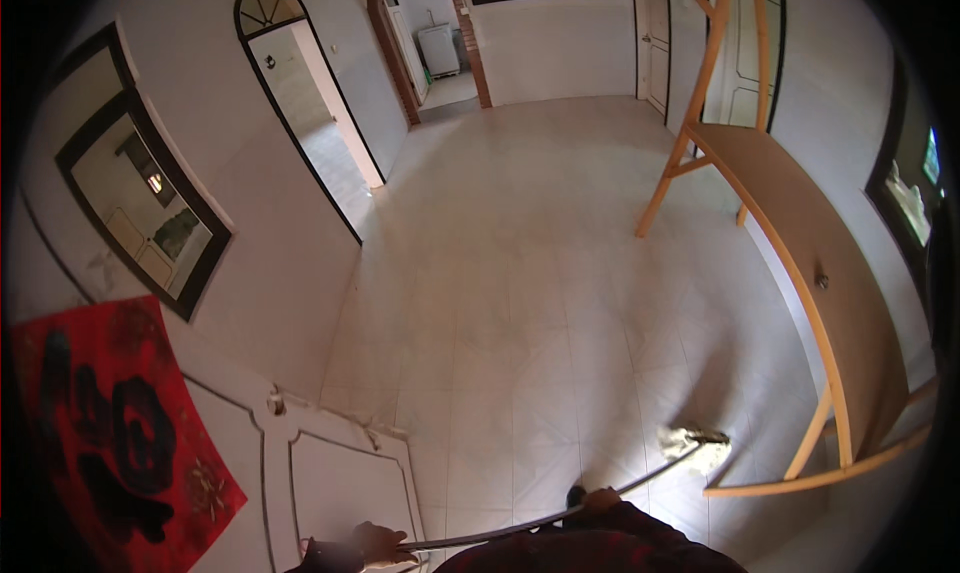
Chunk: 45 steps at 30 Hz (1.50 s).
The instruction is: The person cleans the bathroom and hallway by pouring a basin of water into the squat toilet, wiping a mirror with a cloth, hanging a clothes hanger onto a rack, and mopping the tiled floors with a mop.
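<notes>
A long-handled mop runs slantwise across the bottom of the head view. Its pale, shaggy mop head lies on the tiled floor at the lower right, in a bright patch of light. My left hand grips the upper end of the handle, close to the white door. Farther down the pole, in front of my body, my right hand is closed around it. A dark shape, perhaps a shoe tip, shows beside the right hand.
On the right stands a wooden frame with a long brown board, its legs near the mop head. A white door with a red paper hanging is at left. Beyond are an arched doorway and a white appliance.
</notes>
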Each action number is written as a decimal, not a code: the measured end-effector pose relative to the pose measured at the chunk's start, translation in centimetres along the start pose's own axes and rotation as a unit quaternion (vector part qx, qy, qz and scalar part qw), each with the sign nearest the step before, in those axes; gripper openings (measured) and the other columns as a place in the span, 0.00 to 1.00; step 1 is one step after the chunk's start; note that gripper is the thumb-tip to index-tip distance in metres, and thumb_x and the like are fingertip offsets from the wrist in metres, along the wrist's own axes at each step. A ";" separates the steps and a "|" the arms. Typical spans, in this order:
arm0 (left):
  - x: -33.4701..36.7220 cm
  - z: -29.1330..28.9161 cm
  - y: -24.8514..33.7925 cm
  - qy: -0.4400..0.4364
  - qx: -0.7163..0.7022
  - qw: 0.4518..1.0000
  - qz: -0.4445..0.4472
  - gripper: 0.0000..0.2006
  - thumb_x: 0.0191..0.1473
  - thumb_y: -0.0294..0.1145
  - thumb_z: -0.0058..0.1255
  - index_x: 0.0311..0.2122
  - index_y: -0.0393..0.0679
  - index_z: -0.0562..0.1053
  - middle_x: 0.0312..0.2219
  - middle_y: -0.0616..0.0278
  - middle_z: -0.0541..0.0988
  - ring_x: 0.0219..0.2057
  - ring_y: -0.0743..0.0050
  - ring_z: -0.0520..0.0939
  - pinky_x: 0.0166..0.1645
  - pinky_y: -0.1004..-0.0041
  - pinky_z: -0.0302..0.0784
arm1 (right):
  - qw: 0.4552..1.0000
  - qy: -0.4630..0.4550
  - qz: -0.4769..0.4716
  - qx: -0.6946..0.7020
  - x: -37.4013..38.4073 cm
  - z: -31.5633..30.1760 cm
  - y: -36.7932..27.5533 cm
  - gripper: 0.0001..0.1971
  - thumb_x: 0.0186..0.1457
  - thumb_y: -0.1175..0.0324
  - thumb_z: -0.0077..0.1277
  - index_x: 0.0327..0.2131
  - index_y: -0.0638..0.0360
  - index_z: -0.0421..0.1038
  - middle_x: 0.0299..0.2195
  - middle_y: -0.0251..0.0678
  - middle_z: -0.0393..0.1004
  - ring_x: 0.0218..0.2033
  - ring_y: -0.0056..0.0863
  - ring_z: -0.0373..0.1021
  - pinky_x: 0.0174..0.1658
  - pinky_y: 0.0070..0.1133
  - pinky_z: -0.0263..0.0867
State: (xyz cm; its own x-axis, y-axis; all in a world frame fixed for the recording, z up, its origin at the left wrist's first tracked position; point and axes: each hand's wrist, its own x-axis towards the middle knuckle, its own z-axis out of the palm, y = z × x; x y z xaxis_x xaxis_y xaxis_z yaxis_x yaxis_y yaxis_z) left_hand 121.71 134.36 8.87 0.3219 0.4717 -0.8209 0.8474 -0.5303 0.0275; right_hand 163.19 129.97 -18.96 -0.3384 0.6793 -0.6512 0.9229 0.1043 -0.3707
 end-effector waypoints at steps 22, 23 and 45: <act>32.8 -53.5 -28.1 0.652 -0.158 0.737 -0.080 0.06 0.45 0.34 0.53 0.23 0.45 0.72 0.13 0.61 0.70 0.18 0.59 0.72 0.24 0.64 0.64 | 0.973 0.033 0.198 0.115 29.3 -31.1 15.3 0.17 0.46 0.51 0.42 0.34 0.47 0.73 0.37 0.40 0.73 0.41 0.41 0.69 0.45 0.38 0.63; 34.5 -53.9 -28.4 0.671 -0.162 0.719 -0.076 0.05 0.45 0.33 0.53 0.24 0.45 0.72 0.13 0.62 0.69 0.17 0.60 0.71 0.23 0.64 0.63 | 0.970 0.019 0.209 0.124 29.8 -31.6 15.2 0.16 0.46 0.52 0.43 0.34 0.47 0.73 0.37 0.40 0.73 0.41 0.40 0.69 0.44 0.38 0.64; 55.2 -80.7 -56.3 0.645 -0.292 0.652 -0.272 0.13 0.52 0.38 0.49 0.31 0.38 0.76 0.25 0.54 0.79 0.24 0.60 0.78 0.28 0.68 0.73 | 0.985 -0.026 0.151 0.077 69.1 -75.2 18.8 0.16 0.43 0.51 0.52 0.31 0.49 0.74 0.32 0.34 0.74 0.38 0.36 0.70 0.44 0.35 0.58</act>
State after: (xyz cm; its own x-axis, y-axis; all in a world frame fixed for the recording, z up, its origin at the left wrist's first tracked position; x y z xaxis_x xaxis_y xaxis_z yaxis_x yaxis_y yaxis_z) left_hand 125.81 247.09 8.07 -0.3244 0.8778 0.3524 0.8798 0.1432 0.4532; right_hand 170.97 233.49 -21.15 -0.0660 0.6232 -0.7793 0.9454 -0.2108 -0.2487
